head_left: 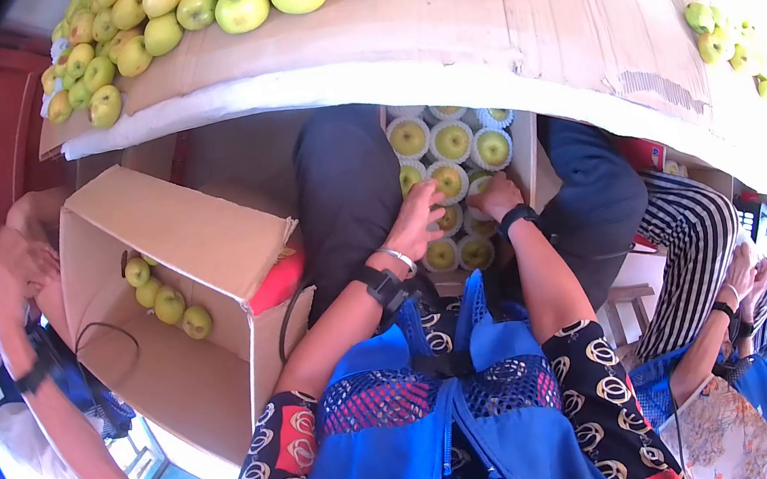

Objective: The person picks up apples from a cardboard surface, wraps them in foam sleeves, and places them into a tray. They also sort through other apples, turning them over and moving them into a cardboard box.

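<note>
Between my knees stands a cardboard box [525, 153] packed with yellow-green apples [451, 141] in white foam nets. My left hand [416, 226] reaches over its left side, fingers apart and bent, with the fingertips at a netted apple [444, 183]. Beside it, my right hand [496, 197] has its fingers closed on another apple [477, 184], which they partly hide. Both hands are low among the rows, close together but apart. Dark bands circle both wrists, and a pale bangle is on the left one.
Loose apples [241, 7] lie piled on the cardboard-covered table [471, 32] in front. An open carton [166, 210] on the left holds several apples [168, 304]. A person's arm [46, 377] is beyond it. Another person in striped trousers [685, 250] sits at right.
</note>
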Demonstrator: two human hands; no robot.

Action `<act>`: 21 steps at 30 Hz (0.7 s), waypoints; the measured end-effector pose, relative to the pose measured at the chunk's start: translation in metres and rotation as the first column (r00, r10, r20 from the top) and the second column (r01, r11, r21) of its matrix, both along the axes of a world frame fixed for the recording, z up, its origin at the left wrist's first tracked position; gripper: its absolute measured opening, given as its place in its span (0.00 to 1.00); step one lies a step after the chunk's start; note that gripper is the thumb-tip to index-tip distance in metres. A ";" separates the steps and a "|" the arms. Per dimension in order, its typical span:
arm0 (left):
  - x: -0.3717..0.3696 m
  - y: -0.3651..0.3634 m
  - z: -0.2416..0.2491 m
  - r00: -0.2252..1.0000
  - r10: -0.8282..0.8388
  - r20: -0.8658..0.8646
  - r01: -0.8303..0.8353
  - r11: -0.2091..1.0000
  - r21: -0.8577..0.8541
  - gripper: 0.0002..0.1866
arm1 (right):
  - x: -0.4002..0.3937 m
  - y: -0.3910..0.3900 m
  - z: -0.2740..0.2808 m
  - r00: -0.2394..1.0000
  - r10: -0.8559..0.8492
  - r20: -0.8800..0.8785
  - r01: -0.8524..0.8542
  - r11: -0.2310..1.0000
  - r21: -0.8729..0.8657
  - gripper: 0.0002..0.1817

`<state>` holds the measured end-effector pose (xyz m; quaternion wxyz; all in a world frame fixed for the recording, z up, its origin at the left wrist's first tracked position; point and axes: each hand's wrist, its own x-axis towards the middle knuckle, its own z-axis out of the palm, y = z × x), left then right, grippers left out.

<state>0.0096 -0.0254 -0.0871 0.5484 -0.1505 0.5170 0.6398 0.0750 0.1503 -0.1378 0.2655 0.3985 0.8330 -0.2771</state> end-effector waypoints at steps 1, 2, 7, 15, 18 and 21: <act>0.000 0.002 0.002 1.000 -0.009 -0.002 0.009 1.000 -0.016 0.31 | -0.003 -0.001 -0.001 0.999 -0.021 -0.026 0.021 1.000 0.012 0.44; 0.000 0.003 0.003 1.000 -0.018 -0.002 0.018 0.999 -0.032 0.30 | -0.003 -0.002 -0.006 1.000 -0.016 -0.026 0.016 1.000 0.011 0.44; 0.001 0.006 0.004 1.000 -0.017 0.012 0.017 1.000 -0.020 0.27 | 0.007 -0.007 -0.038 0.959 -0.141 -0.246 0.162 0.984 0.068 0.46; -0.001 0.004 0.000 0.998 -0.062 -0.032 0.062 0.998 0.001 0.24 | 0.008 -0.017 -0.039 0.926 -0.194 -0.324 0.247 0.960 0.132 0.40; 0.002 0.005 0.005 0.996 -0.087 -0.032 0.087 0.996 -0.005 0.24 | 0.011 -0.011 -0.054 0.944 -0.186 -0.271 0.230 0.963 0.139 0.41; -0.003 0.005 0.005 0.995 -0.093 -0.039 0.092 0.996 -0.010 0.22 | 0.010 -0.009 -0.053 0.948 -0.173 -0.268 0.211 0.970 0.119 0.44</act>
